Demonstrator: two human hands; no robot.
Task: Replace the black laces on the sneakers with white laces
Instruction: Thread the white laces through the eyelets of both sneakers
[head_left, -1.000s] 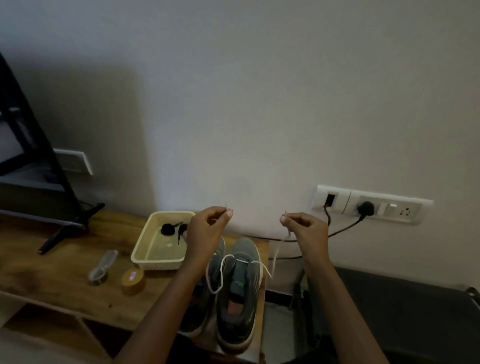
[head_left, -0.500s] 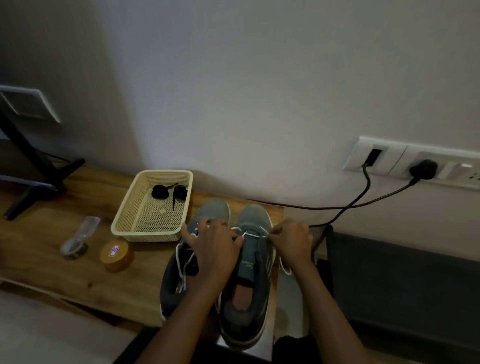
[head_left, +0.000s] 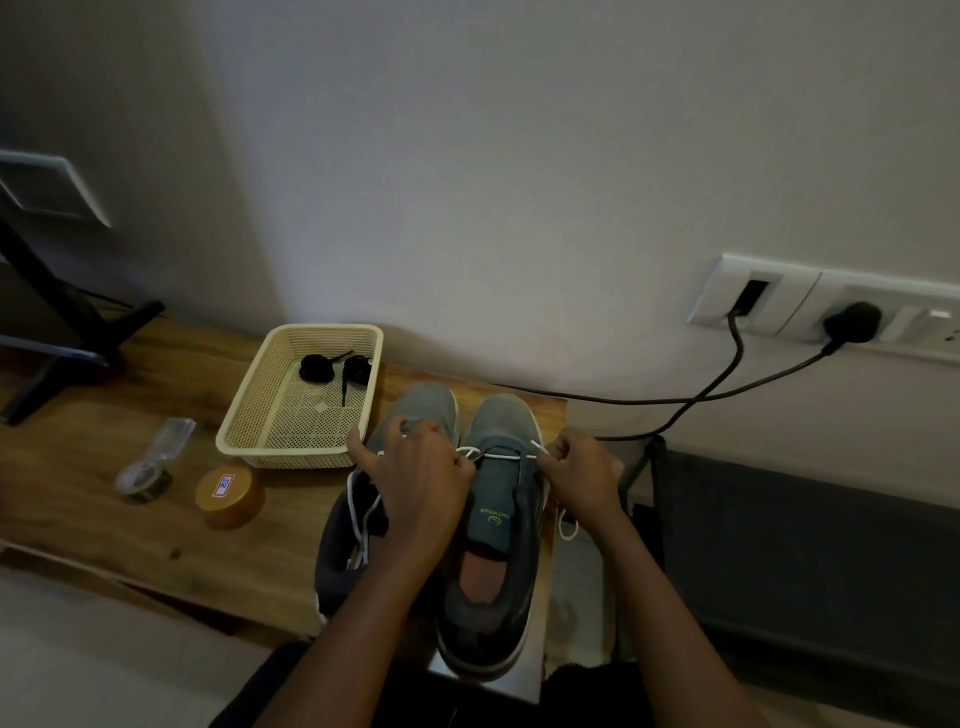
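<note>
Wooden tabletop (head_left: 130, 525) carries two grey sneakers (head_left: 426, 402) at its right end, heels at the near edge, toes toward the wall. Over the right-hand sneaker (head_left: 493, 525), the left hand (head_left: 421, 478) and right hand (head_left: 582, 473) each pinch the white lace (head_left: 501, 456), which runs straight across the front eyelets between them. Farther back, just left of the toes, a cream basket (head_left: 291, 460) holds the coiled black laces (head_left: 332, 369).
</note>
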